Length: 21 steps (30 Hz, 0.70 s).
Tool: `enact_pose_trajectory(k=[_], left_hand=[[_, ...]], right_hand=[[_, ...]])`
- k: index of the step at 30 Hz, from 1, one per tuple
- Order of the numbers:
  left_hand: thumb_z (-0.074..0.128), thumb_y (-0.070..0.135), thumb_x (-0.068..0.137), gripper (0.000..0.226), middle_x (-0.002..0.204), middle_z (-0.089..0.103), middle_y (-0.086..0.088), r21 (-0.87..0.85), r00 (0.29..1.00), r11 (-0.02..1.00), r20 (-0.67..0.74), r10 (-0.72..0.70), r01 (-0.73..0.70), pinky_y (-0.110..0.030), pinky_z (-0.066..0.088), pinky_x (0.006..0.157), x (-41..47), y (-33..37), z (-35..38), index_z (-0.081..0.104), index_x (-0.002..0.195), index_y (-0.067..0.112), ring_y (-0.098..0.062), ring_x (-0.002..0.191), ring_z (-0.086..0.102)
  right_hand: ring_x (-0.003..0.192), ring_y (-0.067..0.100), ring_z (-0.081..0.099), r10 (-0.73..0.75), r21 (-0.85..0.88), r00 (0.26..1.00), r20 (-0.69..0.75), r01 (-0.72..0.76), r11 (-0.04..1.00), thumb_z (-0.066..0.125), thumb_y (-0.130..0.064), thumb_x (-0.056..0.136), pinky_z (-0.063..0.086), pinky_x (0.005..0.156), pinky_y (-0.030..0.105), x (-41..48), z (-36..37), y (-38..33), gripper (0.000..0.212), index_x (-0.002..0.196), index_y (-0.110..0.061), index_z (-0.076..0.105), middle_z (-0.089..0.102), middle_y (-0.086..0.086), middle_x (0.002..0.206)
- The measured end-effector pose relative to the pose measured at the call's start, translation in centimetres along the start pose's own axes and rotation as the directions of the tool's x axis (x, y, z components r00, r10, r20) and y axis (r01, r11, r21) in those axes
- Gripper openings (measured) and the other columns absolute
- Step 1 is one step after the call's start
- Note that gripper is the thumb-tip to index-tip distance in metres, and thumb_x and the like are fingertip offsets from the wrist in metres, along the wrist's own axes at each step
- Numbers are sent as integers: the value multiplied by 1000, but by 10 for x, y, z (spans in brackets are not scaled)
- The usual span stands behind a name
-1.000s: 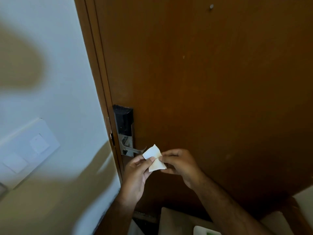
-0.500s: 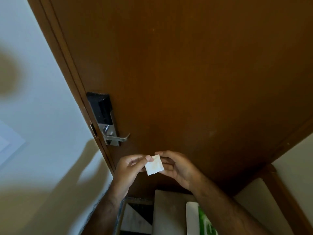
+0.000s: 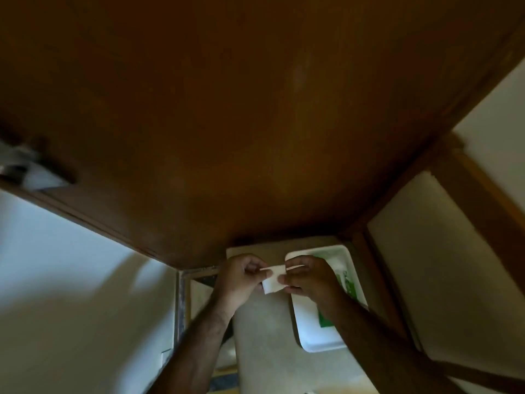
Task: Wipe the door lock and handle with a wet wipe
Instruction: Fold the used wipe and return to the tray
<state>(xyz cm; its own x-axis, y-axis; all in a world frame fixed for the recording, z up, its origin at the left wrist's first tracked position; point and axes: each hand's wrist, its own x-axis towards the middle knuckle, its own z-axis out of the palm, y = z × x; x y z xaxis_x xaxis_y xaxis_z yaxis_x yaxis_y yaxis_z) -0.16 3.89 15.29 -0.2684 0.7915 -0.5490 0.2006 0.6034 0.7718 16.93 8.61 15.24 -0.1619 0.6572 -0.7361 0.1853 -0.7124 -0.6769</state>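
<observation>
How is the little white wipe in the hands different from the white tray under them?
The wipe is small, folded and held up by the left hand and right hand; the white tray is much bigger and lies flat below. The wipe looks soft and thin, while the tray has a raised rim. The wipe is plain, while the tray holds a green packet. Both are white.

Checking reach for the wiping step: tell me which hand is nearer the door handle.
Left. The left hand is the one on the door handle's side, though well below and apart from it. The right hand is farther away, over the white tray. Both pinch the wet wipe.
</observation>
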Motion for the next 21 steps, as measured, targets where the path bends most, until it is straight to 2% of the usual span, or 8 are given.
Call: enact_pose_trajectory(k=[3,6,9,11,12,14,16,21], left_hand=[[80,11,90,7,106,79,-10,74,999,997,25,-27,25,-44,67,83,34,-40,51,75,93,16,-22,94,78],[83,10,87,15,100,81,-12,105,998,993,7,-61,59,-44,68,77,64,-71,92,73,82,20,-21,86,79],[88,17,80,12,83,77,2,239,996,970,-55,64,-49,-27,62,75,100,-87,121,77,83,17,-11,77,74],[89,25,79,13,84,76,8,341,990,935,-58,129,-102,-18,56,69,120,-92,136,78,84,21,-2,75,69],[89,28,79,13,88,77,7,370,988,923,-63,141,-108,-20,56,70,127,-96,142,77,84,24,-5,78,70],[86,34,80,14,95,79,5,460,981,882,-98,165,-102,-30,62,76,138,-103,152,75,86,27,-13,86,73],[82,38,85,14,99,79,4,595,968,792,-94,234,-134,-36,63,81,143,-111,161,76,93,27,-18,91,74],[75,31,91,16,108,74,-5,757,925,603,5,380,-252,-45,62,82,152,-123,162,74,104,21,-29,103,69]], right_hand=[[83,30,73,-2,-41,997,-76,-1,999,75,22,83,65,61,21,44,-26,59,29,99,0,70,74,33,110],[82,27,70,-175,-278,965,-193,118,953,86,16,74,54,55,9,86,-46,106,26,97,9,74,74,19,89],[82,19,71,-290,-528,933,-215,139,838,92,-6,75,49,68,10,121,-57,120,21,91,-2,78,78,6,87],[94,20,75,-374,-621,902,-216,169,766,86,-11,84,53,87,22,142,-62,126,13,95,-8,81,82,5,96],[102,21,75,-406,-669,891,-202,178,722,81,-11,89,51,94,25,152,-62,129,12,101,-11,83,82,5,104],[117,21,70,-462,-786,872,-164,167,595,70,-16,98,46,103,26,167,-60,135,21,116,-17,82,79,5,120],[123,23,67,-487,-870,867,-110,153,468,62,-18,103,46,106,29,178,-59,139,28,124,-18,80,74,5,129],[124,30,66,-468,-987,876,117,156,46,56,-13,105,57,99,42,187,-49,138,29,126,-15,76,67,9,132]])
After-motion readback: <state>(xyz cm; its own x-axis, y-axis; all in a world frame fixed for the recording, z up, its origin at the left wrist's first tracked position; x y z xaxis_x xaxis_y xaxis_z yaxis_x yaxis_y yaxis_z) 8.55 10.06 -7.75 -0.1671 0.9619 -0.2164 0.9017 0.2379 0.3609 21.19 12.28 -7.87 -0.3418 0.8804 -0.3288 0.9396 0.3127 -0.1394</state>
